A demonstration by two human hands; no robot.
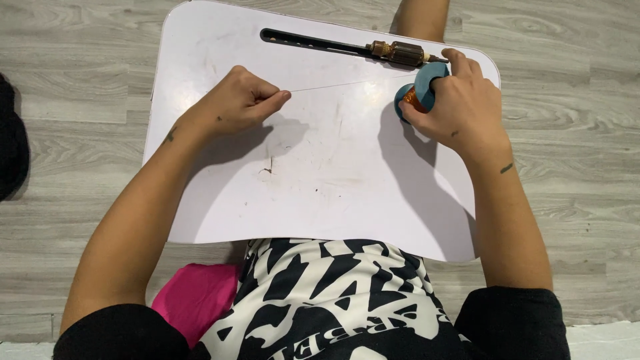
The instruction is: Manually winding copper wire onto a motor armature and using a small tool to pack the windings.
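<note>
My right hand [460, 107] grips a blue spool [420, 87] wound with copper wire, held just above the right side of a white lap tray [320, 193]. A thin wire [340, 84] runs taut from the spool leftward to my left hand [237, 103], whose thumb and forefinger pinch its end. A motor armature [400, 53] with copper windings and a steel shaft lies in the dark slot [307, 41] along the tray's far edge, close to my right hand's fingers.
The tray rests over my lap on a grey wood-plank floor [73, 80]. A pink cushion [193, 297] shows under my left elbow. A dark object [12, 143] sits at the left edge. A leg [420, 17] extends past the tray's far edge.
</note>
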